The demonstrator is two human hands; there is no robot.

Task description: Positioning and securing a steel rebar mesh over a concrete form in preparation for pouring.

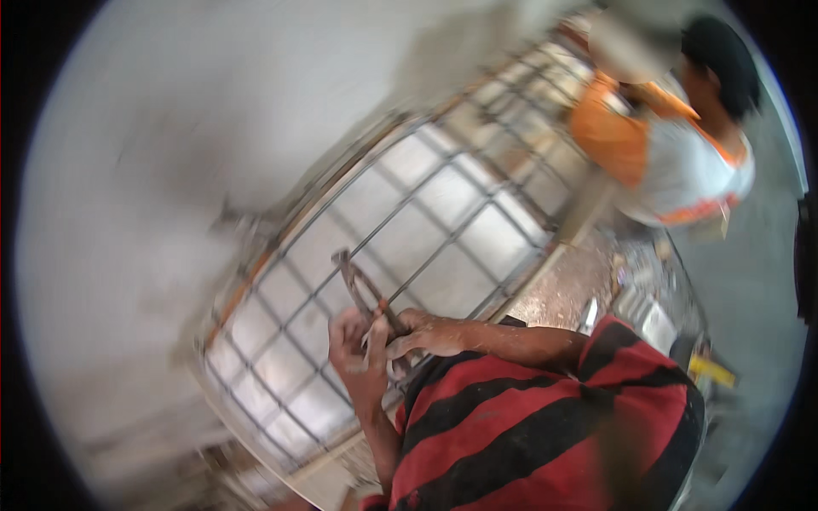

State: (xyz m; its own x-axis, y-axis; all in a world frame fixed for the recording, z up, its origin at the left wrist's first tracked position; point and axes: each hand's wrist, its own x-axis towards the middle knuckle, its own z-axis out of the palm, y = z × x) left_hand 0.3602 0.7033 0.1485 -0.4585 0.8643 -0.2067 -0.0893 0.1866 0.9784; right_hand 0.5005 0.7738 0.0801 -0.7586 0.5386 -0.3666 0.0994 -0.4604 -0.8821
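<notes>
A pair of pincers point(356, 281) rises from my hands, its dark jaws pointing to the upper left over the metal bar grid point(413, 196). My right hand point(426, 334) is closed round the handles. Beside it, my left hand point(354, 345) has its fingers bent together close to the handles; whatever they pinch is too blurred to make out. Both hands hover over the near side of the grid, which lies above pale sheeting point(447, 194) inside a long frame.
A wooden edge board point(545, 272) borders the grid's near side. At the upper right, a person in an orange and white shirt point(673, 162) bends by the frame's far end. Loose debris point(643, 307) and a yellow object point(711, 370) lie to my right. A pale wall point(196, 111) stands behind.
</notes>
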